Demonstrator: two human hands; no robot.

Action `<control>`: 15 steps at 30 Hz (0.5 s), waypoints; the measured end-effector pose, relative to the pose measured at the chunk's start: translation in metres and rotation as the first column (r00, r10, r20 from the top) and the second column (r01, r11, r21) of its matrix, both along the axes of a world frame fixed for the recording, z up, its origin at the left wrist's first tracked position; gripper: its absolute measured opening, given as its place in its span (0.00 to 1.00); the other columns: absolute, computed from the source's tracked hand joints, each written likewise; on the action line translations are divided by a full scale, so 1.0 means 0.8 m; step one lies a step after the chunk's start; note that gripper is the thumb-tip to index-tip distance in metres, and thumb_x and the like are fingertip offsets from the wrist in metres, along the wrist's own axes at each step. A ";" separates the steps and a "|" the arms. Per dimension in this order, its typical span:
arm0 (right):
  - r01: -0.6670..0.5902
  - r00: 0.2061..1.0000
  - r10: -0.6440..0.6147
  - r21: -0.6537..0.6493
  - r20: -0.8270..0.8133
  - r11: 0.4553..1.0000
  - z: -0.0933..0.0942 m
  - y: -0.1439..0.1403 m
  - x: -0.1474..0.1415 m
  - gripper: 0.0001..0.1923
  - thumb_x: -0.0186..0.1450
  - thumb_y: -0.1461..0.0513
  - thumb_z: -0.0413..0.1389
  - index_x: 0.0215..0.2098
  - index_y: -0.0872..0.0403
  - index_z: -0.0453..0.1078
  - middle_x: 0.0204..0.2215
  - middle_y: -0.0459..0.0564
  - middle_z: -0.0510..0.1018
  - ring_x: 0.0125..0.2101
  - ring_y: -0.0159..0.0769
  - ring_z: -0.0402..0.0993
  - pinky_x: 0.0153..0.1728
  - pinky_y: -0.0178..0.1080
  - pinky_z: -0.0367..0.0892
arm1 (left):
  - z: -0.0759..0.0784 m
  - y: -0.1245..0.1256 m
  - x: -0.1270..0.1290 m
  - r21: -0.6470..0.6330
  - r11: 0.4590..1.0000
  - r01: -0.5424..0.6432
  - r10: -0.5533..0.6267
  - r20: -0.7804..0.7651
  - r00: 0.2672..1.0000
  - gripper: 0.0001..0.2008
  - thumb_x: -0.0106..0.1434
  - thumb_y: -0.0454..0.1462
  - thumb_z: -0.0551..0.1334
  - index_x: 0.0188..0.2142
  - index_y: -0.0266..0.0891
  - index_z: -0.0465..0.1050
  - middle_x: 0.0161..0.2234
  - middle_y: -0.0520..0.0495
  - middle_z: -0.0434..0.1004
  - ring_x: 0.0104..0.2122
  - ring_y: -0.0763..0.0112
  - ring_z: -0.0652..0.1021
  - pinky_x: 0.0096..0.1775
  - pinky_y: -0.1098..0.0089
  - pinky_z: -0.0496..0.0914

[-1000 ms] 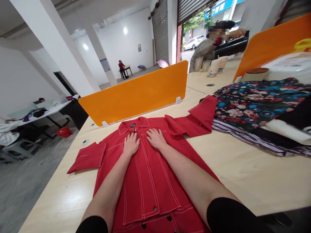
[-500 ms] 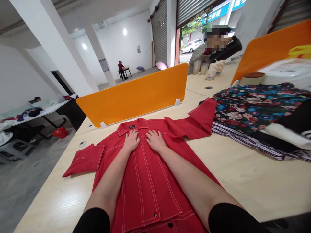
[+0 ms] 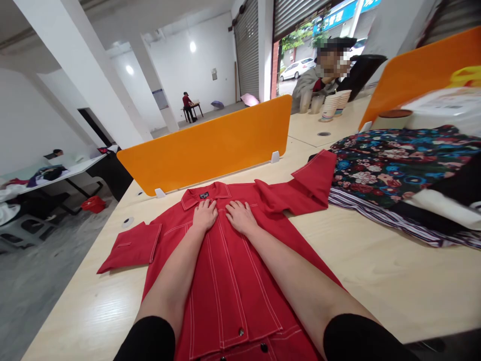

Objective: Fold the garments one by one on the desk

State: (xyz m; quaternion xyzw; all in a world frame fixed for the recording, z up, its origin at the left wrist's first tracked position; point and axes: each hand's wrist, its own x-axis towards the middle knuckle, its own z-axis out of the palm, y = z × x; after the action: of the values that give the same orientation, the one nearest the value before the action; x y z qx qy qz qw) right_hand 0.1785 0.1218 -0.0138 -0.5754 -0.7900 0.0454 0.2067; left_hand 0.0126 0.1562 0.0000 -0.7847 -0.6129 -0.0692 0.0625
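Observation:
A red jacket (image 3: 229,281) with white stitching and dark buttons lies flat, front up, on a light wooden table (image 3: 376,271). Its collar points away from me and both sleeves are spread out to the sides. My left hand (image 3: 205,214) rests palm down on the chest just below the collar, left of the button placket. My right hand (image 3: 239,216) lies flat beside it on the right of the placket. Neither hand grips the cloth; the fingers are spread on it.
An orange divider panel (image 3: 210,145) stands behind the collar. A pile of floral and striped clothes (image 3: 394,170) lies at the right, touching the right sleeve. Paper cups (image 3: 332,104) stand farther back, where another person sits. A second orange panel (image 3: 421,75) is far right.
Both hands stay flat on the jacket's chest, almost unmoved. The view has shifted slightly, and the person in the background has changed posture.

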 end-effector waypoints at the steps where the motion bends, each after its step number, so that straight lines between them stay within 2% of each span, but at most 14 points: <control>1: 0.001 1.000 -0.001 0.000 -0.002 1.000 0.000 0.000 0.000 0.19 0.70 0.59 0.44 0.57 0.50 0.65 0.61 0.55 0.65 0.61 0.46 0.54 0.60 0.56 0.46 | 0.000 0.000 0.002 0.000 1.000 -0.002 0.002 -0.006 1.000 0.23 0.69 0.42 0.47 0.61 0.48 0.61 0.62 0.45 0.61 0.61 0.59 0.60 0.58 0.54 0.61; 5: 0.001 1.000 -0.001 0.002 -0.020 1.000 -0.001 0.001 0.000 0.19 0.70 0.59 0.44 0.57 0.51 0.65 0.60 0.55 0.65 0.61 0.46 0.55 0.60 0.56 0.47 | -0.002 -0.003 0.004 -0.013 1.000 -0.027 0.027 -0.018 0.999 0.23 0.69 0.42 0.46 0.62 0.46 0.60 0.63 0.44 0.60 0.62 0.58 0.60 0.59 0.50 0.59; 8: -0.007 1.000 0.007 0.009 -0.028 1.000 -0.002 0.002 0.000 0.20 0.70 0.59 0.44 0.57 0.52 0.65 0.60 0.54 0.65 0.61 0.46 0.55 0.60 0.56 0.47 | -0.008 -0.009 0.003 0.062 0.995 -0.076 0.076 0.009 0.997 0.25 0.69 0.43 0.47 0.64 0.44 0.57 0.67 0.43 0.52 0.65 0.56 0.54 0.61 0.49 0.55; 10: -0.011 0.999 0.011 0.011 -0.031 1.000 -0.003 0.003 0.001 0.20 0.70 0.59 0.44 0.57 0.52 0.65 0.60 0.54 0.66 0.61 0.46 0.55 0.61 0.55 0.47 | -0.011 -0.011 0.001 0.084 0.994 -0.066 0.064 0.024 0.998 0.26 0.69 0.43 0.47 0.65 0.43 0.54 0.68 0.44 0.48 0.66 0.56 0.51 0.62 0.50 0.52; 15: -0.009 1.000 0.010 0.017 -0.025 1.000 -0.007 0.005 0.001 0.20 0.69 0.59 0.45 0.57 0.52 0.65 0.60 0.55 0.66 0.60 0.46 0.56 0.60 0.56 0.47 | -0.011 -0.010 -0.001 -0.047 0.999 -0.023 0.022 -0.002 1.000 0.25 0.69 0.43 0.45 0.64 0.44 0.57 0.67 0.45 0.53 0.65 0.59 0.56 0.62 0.51 0.53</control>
State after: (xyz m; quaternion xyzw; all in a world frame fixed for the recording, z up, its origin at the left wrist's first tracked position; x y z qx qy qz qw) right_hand 0.1791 0.1254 -0.0191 -0.5692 -0.7906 0.0468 0.2210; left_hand 0.0121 0.1483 -0.0091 -0.7790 -0.6231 -0.0533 0.0453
